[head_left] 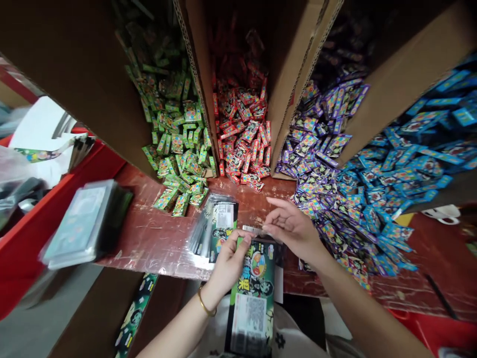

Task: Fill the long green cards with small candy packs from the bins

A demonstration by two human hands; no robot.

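My left hand [233, 256] pinches the upper left edge of a black and green printed candy bag [257, 278], held upright over the table's front edge and my lap. Thumb on the front, it has the fingers behind the bag. My right hand [288, 226] is at the bag's top edge, its fingers apart and loosely bent. Its thumb tip is beside the clear top strip; whether it touches the strip I cannot tell. Just left of the held bag lies a stack of similar flat bags [223, 216] in clear plastic.
Cardboard dividers [203, 89] separate heaps of green candy packets [182, 169], red candy packets [244, 149], purple candy packets [316, 164] and blue candy packets [391, 169]. At left, a plastic-wrapped stack [80, 219] lies near a red bin [48, 199]. White-handled scissors [443, 214] lie at right.
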